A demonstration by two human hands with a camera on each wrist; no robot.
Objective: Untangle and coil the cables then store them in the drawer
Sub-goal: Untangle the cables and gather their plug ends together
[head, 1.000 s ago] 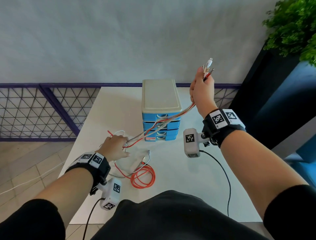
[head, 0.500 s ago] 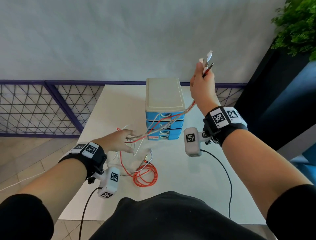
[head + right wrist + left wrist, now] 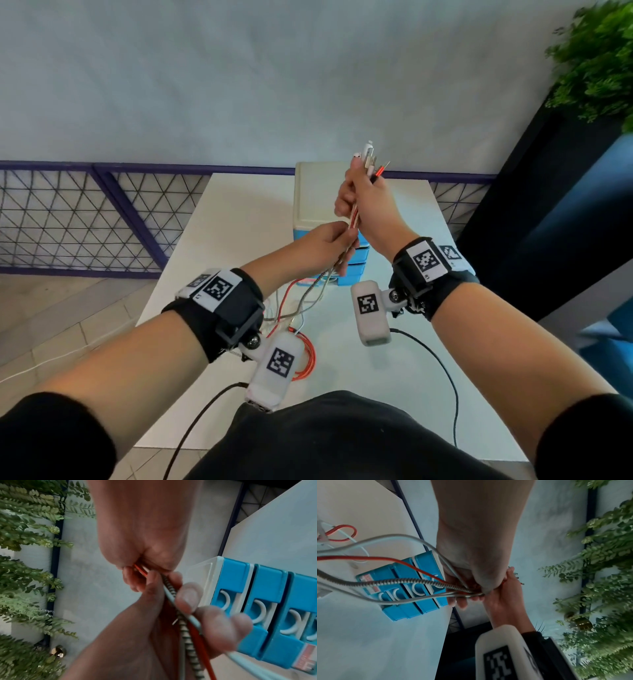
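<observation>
1. The right hand (image 3: 368,202) was closed in a fist round a bundle of cables (image 3: 353,219), raised above the table, with the plug ends (image 3: 369,158) sticking up out of the top of the fist.
2. The left hand (image 3: 323,245) sat just below it, touching it, its thumb and fingers (image 3: 187,597) curled round the same bundle: a red cable (image 3: 423,568), a braided metal-look cable (image 3: 399,582) and pale grey ones.
3. Below the left hand the cables fanned apart and dropped to the white table (image 3: 239,219), where the red one lay in a loose coil (image 3: 306,356) partly hidden behind the left wrist camera.
4. Behind the hands stood a small blue drawer unit (image 3: 267,601) with a cream top and white curved handles; every drawer front in view was closed.
5. A purple-framed mesh railing (image 3: 102,219) ran past the far edge of the table, and a green plant (image 3: 596,61) hung at the right.
</observation>
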